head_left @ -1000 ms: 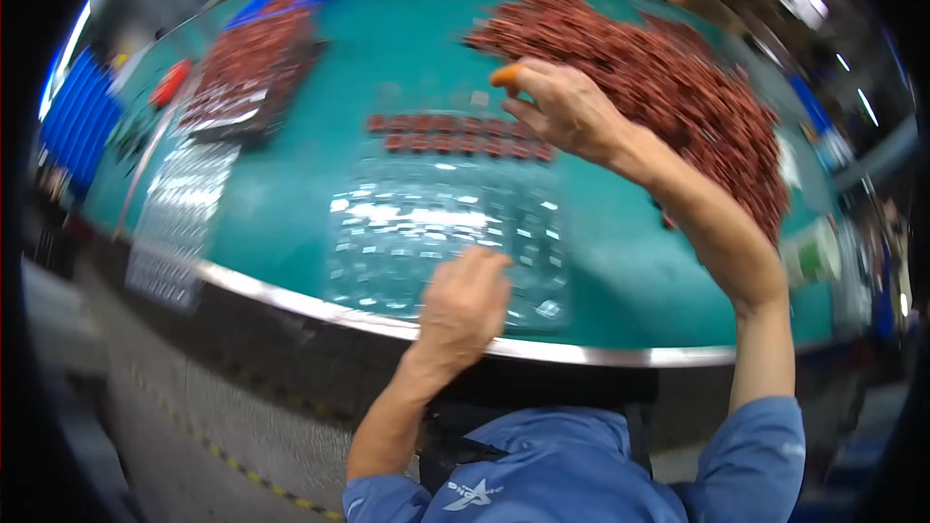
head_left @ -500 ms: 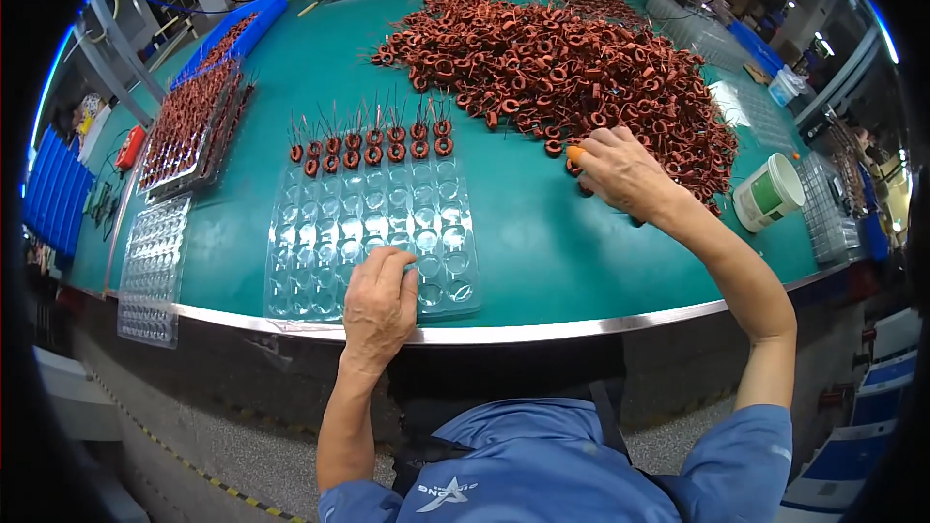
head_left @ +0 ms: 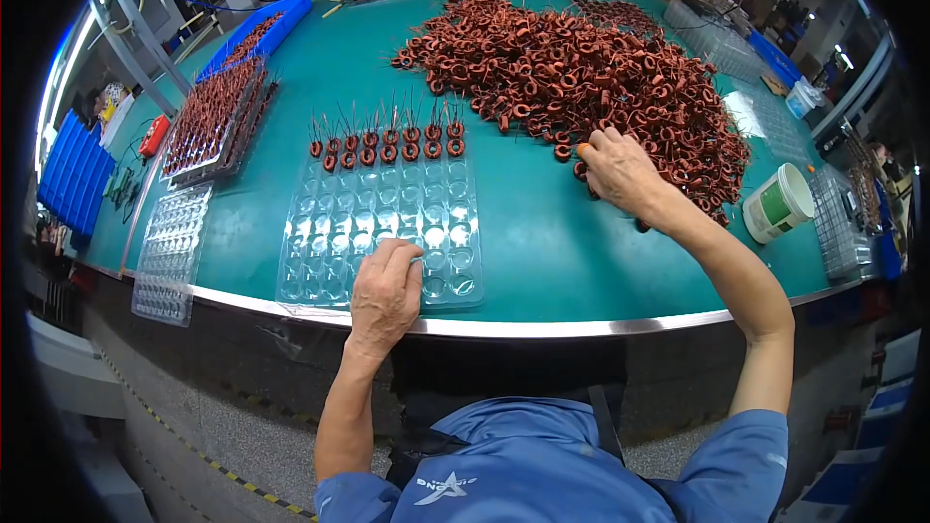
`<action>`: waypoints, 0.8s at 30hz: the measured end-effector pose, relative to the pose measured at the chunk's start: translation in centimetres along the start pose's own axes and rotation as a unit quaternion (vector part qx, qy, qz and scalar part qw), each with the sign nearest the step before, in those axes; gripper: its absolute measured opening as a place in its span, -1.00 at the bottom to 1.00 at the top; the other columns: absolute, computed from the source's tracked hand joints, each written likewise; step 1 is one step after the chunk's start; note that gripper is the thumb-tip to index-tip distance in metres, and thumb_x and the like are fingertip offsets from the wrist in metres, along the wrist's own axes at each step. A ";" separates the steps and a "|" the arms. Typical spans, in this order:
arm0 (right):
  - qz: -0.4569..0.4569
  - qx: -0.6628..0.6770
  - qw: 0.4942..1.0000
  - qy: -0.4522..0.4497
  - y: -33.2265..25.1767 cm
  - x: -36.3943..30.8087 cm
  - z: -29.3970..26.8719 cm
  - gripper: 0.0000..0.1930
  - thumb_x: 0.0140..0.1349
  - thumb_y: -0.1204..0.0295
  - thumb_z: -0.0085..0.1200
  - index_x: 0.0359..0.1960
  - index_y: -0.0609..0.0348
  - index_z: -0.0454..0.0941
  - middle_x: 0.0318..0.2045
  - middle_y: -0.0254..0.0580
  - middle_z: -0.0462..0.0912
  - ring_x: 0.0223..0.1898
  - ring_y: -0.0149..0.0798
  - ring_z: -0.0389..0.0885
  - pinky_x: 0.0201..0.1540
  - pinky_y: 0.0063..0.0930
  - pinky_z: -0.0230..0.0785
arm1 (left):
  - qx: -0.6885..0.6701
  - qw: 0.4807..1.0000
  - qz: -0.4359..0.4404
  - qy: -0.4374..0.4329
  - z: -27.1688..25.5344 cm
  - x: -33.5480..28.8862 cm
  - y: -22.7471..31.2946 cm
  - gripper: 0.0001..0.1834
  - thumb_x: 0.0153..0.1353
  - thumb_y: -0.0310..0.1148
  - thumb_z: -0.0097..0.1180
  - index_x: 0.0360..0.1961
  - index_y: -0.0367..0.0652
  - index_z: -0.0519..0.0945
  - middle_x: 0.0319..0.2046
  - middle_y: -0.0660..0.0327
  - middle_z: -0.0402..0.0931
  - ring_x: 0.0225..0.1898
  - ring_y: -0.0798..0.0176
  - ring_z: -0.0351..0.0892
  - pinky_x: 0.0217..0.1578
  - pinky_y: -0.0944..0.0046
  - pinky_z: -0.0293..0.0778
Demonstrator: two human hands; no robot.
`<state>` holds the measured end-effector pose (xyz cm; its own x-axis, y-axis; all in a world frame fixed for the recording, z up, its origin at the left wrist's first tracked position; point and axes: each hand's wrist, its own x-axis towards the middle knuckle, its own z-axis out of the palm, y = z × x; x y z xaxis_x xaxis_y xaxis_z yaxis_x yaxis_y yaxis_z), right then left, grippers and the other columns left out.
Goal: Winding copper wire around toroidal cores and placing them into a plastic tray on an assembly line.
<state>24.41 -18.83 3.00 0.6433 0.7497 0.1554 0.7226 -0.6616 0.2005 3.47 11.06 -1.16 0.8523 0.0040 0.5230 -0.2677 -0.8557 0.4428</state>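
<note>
Rests on tray (head_left: 387, 201) with left hand (head_left: 385, 283) curled. Touches coils (head_left: 572, 68) right of tray with right hand (head_left: 623, 172) narrowed. Cannot tell grip of either.

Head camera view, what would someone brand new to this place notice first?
Probably the big heap of reddish toroidal coils on the green tabletop, right of centre, with the right hand at its near edge. Next, the clear blister tray left of it, coils standing in rows at its far end and the left hand at its near part.
</note>
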 end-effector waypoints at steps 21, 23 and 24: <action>0.126 0.731 0.670 -0.024 -4.7 -0.7 -7.3 -0.52 0.10 0.44 0.21 0.07 0.28 0.41 -0.19 -0.24 0.59 -0.33 -0.43 0.55 -0.25 -0.58 0.41 | -0.228 0.970 -0.076 0.029 0.4 1.0 3.9 -0.54 0.16 -0.49 0.11 0.10 -0.27 0.35 -0.24 0.04 0.45 -0.25 0.11 0.53 -0.19 0.17 0.44; 0.117 0.781 0.611 -0.056 -6.6 -1.1 -6.9 -0.48 0.09 0.41 0.25 0.10 0.25 0.40 -0.20 -0.27 0.59 -0.36 -0.41 0.58 -0.29 -0.61 0.39 | -0.355 0.926 -0.120 -0.041 -0.1 2.3 6.4 -0.42 0.20 -0.46 0.10 0.23 -0.26 0.22 -0.19 0.09 0.49 -0.22 0.21 0.56 -0.15 0.25 0.47; 0.105 0.797 0.591 -0.069 -7.3 -1.2 -6.9 -0.48 0.09 0.40 0.26 0.10 0.25 0.40 -0.20 -0.27 0.59 -0.37 -0.41 0.58 -0.31 -0.61 0.40 | -0.366 0.924 -0.095 -0.062 0.3 2.7 6.8 -0.39 0.21 -0.44 0.11 0.25 -0.25 0.18 -0.18 0.09 0.49 -0.21 0.22 0.57 -0.16 0.25 0.47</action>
<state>16.58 -14.75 8.03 0.6968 0.7120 -0.0867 -0.1260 0.0025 -0.9920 4.09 5.11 3.09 0.9480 0.0195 0.3178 -0.3013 -0.2675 0.9152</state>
